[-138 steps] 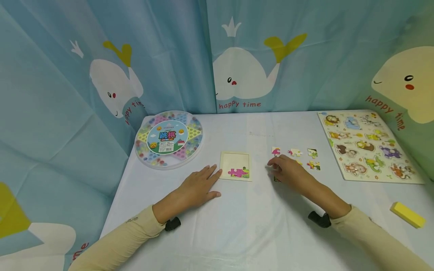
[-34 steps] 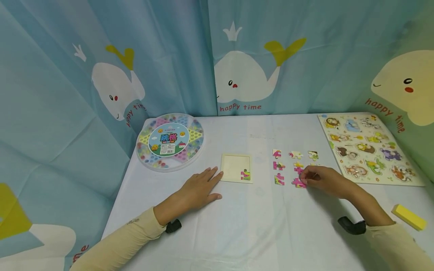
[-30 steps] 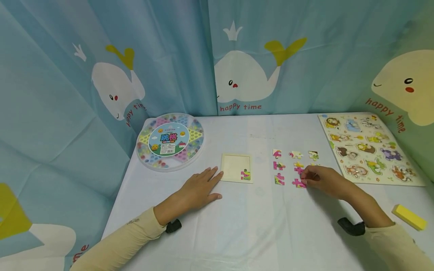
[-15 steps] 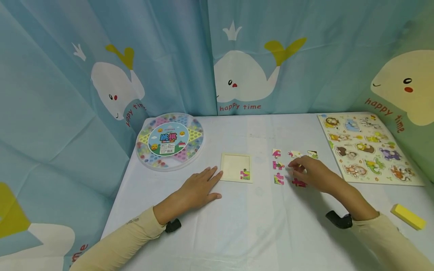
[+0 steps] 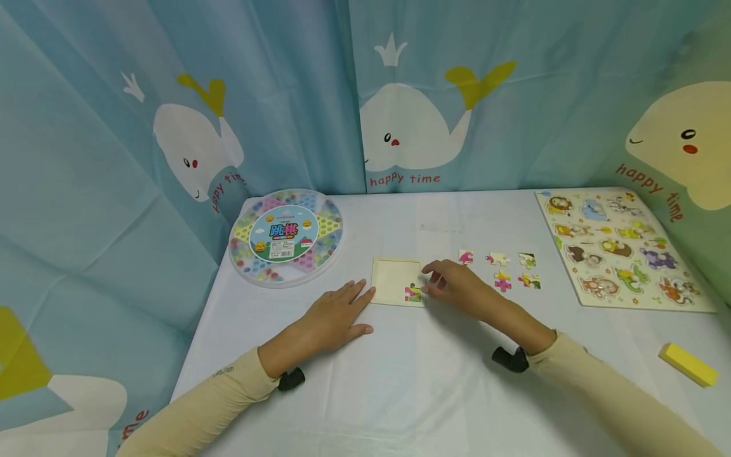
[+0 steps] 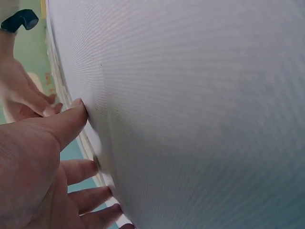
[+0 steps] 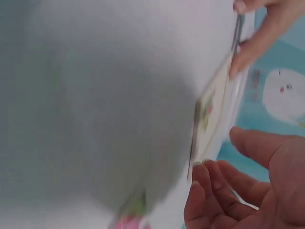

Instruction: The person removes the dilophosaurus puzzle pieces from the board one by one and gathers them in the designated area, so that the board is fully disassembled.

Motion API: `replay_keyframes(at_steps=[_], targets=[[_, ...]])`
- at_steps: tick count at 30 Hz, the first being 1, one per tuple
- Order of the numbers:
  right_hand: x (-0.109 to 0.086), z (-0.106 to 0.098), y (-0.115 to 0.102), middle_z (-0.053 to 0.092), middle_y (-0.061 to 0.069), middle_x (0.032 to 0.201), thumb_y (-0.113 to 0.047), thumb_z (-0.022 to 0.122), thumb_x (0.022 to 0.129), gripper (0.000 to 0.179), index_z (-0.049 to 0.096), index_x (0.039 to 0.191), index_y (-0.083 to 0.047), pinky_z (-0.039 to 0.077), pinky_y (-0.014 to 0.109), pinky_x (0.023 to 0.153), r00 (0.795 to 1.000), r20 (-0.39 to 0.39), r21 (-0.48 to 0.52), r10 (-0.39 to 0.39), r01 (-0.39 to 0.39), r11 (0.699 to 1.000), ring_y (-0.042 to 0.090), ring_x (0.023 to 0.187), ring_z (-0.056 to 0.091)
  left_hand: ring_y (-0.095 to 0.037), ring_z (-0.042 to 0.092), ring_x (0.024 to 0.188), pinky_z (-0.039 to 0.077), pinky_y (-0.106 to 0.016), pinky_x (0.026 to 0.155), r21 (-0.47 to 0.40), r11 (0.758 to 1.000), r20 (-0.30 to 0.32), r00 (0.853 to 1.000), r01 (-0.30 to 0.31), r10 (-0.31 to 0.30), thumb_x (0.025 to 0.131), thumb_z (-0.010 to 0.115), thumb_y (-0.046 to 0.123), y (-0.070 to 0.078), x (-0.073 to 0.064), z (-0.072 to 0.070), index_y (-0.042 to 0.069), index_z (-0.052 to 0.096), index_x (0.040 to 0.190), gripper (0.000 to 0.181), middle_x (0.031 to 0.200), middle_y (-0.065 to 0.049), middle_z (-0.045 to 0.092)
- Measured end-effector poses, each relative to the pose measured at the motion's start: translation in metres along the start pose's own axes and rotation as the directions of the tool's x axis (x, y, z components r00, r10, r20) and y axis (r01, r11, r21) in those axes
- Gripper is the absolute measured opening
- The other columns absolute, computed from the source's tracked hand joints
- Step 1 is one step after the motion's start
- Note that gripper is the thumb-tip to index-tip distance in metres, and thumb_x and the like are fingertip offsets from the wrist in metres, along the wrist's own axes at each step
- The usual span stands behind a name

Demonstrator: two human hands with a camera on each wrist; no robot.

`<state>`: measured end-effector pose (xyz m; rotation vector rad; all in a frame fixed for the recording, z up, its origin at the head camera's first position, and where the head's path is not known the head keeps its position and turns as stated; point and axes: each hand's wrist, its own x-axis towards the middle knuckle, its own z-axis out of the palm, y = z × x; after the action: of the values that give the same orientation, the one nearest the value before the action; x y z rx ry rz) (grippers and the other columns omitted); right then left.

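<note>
In the head view, a square wooden puzzle tray (image 5: 394,273) lies mid-table. One pink and green puzzle piece (image 5: 413,292) sits in its lower right corner. My left hand (image 5: 337,315) rests on the table with fingers spread, index fingertip at the tray's left edge. My right hand (image 5: 457,289) is over the tray's right edge, thumb and fingers apart. In the right wrist view, nothing shows between the thumb (image 7: 250,143) and the fingertips beside the tray (image 7: 219,102). More puzzle pieces (image 5: 529,280) lie to the right, some hidden under the right hand and forearm.
A round Chinese checkers box (image 5: 285,238) stands at the back left. An animal puzzle board (image 5: 622,251) lies at the back right, with a yellow block (image 5: 688,364) in front of it. Behind the white table hangs a blue whale-print curtain (image 5: 320,95).
A pink piece in the tray 4.6 s ago left it and lay among the loose pieces by 1.1 s ago. My right hand has since moved left to the tray; my left hand stays put.
</note>
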<state>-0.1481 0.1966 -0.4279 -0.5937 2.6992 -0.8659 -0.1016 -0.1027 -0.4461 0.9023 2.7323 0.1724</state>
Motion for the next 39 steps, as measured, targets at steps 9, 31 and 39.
replay_keyframes(at_steps=[9,31,39], targets=[[0.01,0.021,-0.01,0.063,0.01,0.1,-0.011,0.078,0.096,0.03,0.067,0.121,0.003,0.055,0.036,0.08,1.0,0.021,-0.033,0.011,-0.011,0.999,0.021,0.088,0.059,-0.035,0.029,0.159,0.04,-0.054,0.119,-0.005,1.0,0.003,1.0,-0.003,0.003,0.107,0.056,0.053,-0.001,0.001,0.0,0.013,0.032,0.167,0.076,0.174,-0.013,0.028],[0.009,0.019,-0.011,0.07,0.003,0.09,-0.002,0.075,0.095,0.015,0.067,0.107,-0.004,0.055,0.033,0.076,0.997,-0.049,0.03,-0.061,0.063,0.998,0.018,0.084,0.064,-0.036,0.03,0.159,0.04,-0.055,0.119,-0.022,1.0,-0.001,1.0,-0.012,0.012,0.107,0.056,0.052,-0.001,0.001,-0.001,0.012,0.033,0.167,0.076,0.173,-0.014,0.028],[0.0,-0.004,-0.005,0.071,0.001,0.093,-0.004,0.071,0.1,0.01,0.072,0.108,-0.009,0.053,0.035,0.077,0.989,-0.097,0.054,-0.113,0.119,0.991,0.018,0.089,0.065,-0.035,0.03,0.159,0.04,-0.056,0.119,-0.028,1.0,-0.001,1.0,-0.005,0.005,0.107,0.057,0.052,0.0,0.0,-0.001,0.013,0.033,0.167,0.076,0.173,-0.013,0.029]])
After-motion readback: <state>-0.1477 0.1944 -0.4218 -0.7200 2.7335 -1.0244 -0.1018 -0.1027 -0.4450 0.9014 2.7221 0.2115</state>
